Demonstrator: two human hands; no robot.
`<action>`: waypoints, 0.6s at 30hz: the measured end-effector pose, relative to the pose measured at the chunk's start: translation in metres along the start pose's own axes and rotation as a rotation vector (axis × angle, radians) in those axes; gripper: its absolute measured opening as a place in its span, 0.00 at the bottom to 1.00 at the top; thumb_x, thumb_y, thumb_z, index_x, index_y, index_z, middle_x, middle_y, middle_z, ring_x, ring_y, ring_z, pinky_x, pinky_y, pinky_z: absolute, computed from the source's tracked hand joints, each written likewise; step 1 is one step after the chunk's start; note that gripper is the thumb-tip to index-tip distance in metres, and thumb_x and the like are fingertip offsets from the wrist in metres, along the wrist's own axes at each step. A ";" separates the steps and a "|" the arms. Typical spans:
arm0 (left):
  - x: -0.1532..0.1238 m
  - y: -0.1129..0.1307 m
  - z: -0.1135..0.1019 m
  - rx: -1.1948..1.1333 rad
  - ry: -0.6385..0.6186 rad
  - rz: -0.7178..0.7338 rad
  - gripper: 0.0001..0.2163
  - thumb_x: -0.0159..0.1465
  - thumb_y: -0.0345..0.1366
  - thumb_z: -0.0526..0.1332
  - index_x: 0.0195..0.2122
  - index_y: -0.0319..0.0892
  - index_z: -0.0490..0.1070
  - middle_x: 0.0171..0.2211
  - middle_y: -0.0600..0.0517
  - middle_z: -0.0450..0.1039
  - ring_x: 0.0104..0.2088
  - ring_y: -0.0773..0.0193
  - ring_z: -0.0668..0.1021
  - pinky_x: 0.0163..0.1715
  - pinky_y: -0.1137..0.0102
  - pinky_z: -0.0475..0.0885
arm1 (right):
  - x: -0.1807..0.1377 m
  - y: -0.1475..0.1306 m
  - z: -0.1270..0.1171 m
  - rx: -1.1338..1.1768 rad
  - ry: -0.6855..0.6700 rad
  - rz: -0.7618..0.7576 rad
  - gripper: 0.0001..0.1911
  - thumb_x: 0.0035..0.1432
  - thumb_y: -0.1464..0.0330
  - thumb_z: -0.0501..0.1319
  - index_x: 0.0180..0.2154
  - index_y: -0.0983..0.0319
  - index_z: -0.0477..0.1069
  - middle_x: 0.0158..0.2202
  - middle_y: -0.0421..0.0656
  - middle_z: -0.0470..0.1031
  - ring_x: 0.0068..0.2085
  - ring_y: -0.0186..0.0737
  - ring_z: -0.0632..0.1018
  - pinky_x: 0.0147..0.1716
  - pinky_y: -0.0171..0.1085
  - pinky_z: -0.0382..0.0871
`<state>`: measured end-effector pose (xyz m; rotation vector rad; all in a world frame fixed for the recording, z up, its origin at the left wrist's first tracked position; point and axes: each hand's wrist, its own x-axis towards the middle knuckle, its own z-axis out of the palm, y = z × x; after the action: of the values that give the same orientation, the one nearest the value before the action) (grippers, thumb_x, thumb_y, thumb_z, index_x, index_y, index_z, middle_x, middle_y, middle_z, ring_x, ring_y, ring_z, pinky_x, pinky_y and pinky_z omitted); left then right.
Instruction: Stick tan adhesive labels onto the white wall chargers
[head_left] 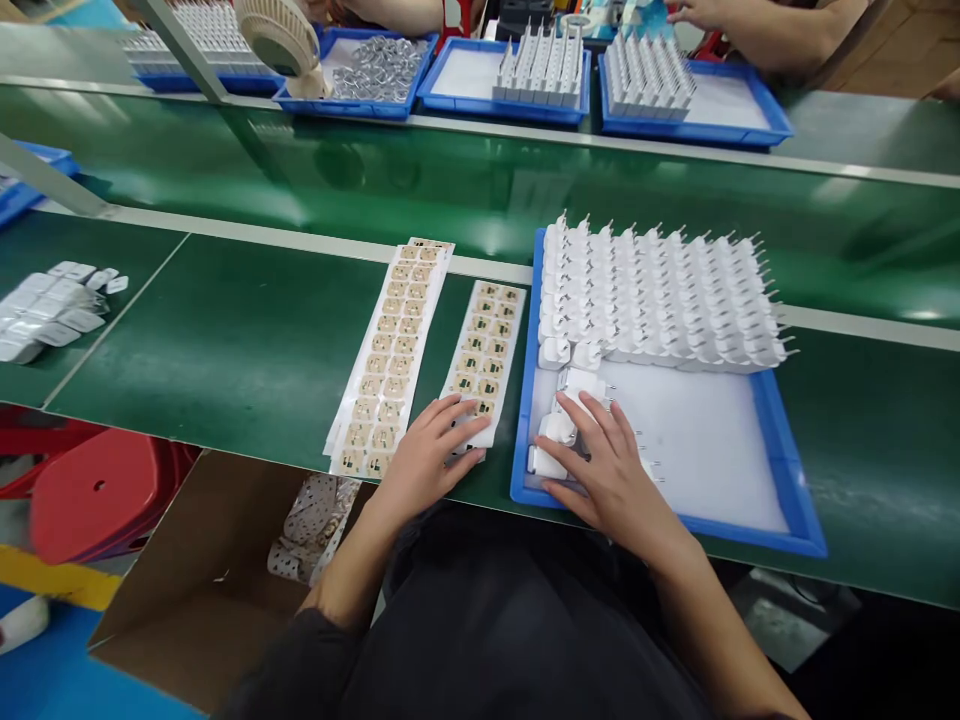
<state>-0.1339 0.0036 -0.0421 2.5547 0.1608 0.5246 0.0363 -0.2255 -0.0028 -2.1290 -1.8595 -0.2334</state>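
My left hand (429, 452) rests at the near end of a short sheet of tan stickers (480, 345), its fingers stretched out and apart. Left of it lies a longer stack of sticker sheets (390, 350). My right hand (611, 465) spreads its fingers over a few loose white plug adapters (556, 430) along the left side of a blue tray (784, 460). The fingertips touch or hover just above them; I cannot tell which. Behind, in the same tray, many white plug adapters (660, 290) stand in tight rows with their metal pins sticking out.
A pile of white pieces (56, 310) lies at the far left of the green bench. Across the divider are blue trays with plugs (540, 75) and metal parts (379, 70), a fan (281, 40), and co-workers' arms (780, 35). A cardboard box (195, 570) and red stools (97, 495) stand below left.
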 end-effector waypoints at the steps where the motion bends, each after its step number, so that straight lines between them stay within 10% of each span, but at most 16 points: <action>1: -0.001 0.000 0.002 0.014 -0.039 -0.005 0.16 0.72 0.40 0.60 0.61 0.49 0.72 0.64 0.46 0.71 0.68 0.49 0.68 0.67 0.46 0.68 | 0.000 0.000 0.003 -0.004 0.005 0.003 0.18 0.66 0.66 0.65 0.56 0.58 0.71 0.73 0.58 0.54 0.72 0.69 0.56 0.64 0.75 0.56; 7: -0.012 -0.001 -0.008 0.022 -0.184 -0.033 0.26 0.69 0.48 0.64 0.66 0.50 0.67 0.71 0.44 0.62 0.72 0.44 0.61 0.70 0.40 0.59 | -0.001 -0.001 0.001 0.231 0.243 0.010 0.20 0.62 0.67 0.69 0.54 0.60 0.71 0.62 0.57 0.68 0.66 0.63 0.66 0.62 0.64 0.65; 14: -0.001 -0.014 -0.008 0.126 0.094 -0.222 0.24 0.70 0.51 0.60 0.64 0.48 0.68 0.67 0.43 0.67 0.70 0.44 0.64 0.67 0.45 0.66 | 0.001 -0.016 0.000 0.462 0.416 0.002 0.25 0.59 0.75 0.68 0.57 0.62 0.69 0.47 0.51 0.76 0.47 0.49 0.78 0.46 0.47 0.75; 18: 0.006 -0.020 0.013 0.304 0.000 -0.278 0.34 0.67 0.55 0.63 0.69 0.44 0.61 0.72 0.39 0.58 0.73 0.36 0.58 0.69 0.38 0.57 | 0.003 -0.031 0.007 0.508 0.430 0.012 0.27 0.59 0.75 0.67 0.59 0.63 0.68 0.47 0.52 0.76 0.49 0.48 0.78 0.48 0.46 0.76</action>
<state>-0.1239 0.0157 -0.0607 2.7589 0.6284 0.4186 0.0061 -0.2166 -0.0046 -1.5957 -1.4644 -0.1745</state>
